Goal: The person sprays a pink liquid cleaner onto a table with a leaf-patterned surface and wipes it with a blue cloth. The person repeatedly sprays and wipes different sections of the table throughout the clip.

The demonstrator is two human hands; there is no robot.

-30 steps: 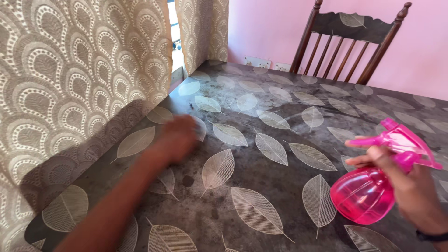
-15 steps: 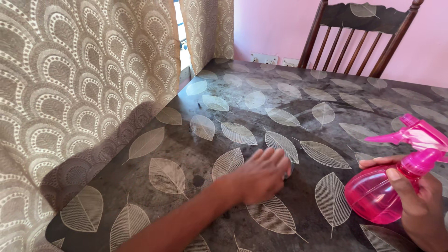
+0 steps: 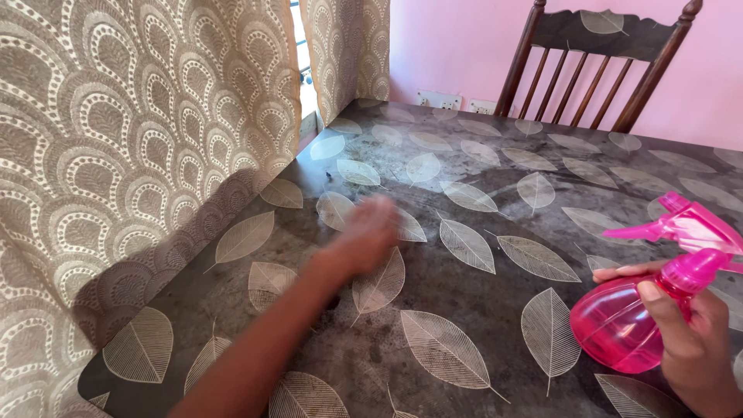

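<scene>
spray bottle [image 3: 619,325]: clear hot pink, with an opaque pink trigger head (paler at the nozzle)
table [image 3: 495,310]: mottled dark grey, printed all over with pale skeleton leaves
curtain [image 3: 139,139], left of table: beige-brown, cream dotted scallops
wall [image 3: 457,46], behind table: plain pink
chair [image 3: 604,70], at table's far edge: dark reddish-brown wood

Pink see-through spray bottle [image 3: 619,321] with a pink trigger top, standing up, held in the right hand [image 3: 700,348], at the right side of the dark table with leaf pictures [image 3: 480,325]
</scene>
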